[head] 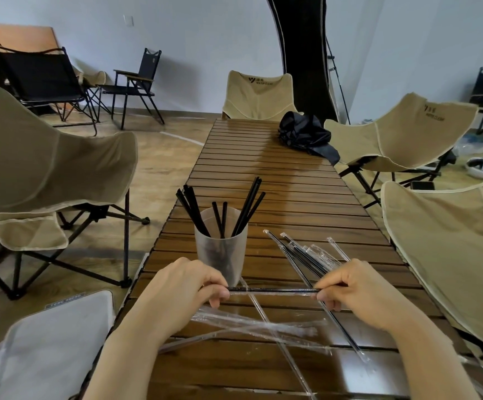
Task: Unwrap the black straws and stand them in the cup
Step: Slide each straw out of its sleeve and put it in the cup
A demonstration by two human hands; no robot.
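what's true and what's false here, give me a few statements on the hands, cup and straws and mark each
1. The left hand and right hand hold one straw level between them. True.
2. The cup lies on its side. False: it stands upright on the table.
3. The cup is empty. False: several black straws stand in it.
4. Wrapped straws lie right of the cup. True.
5. The black bag lies beside the cup. False: it lies at the table's far end.
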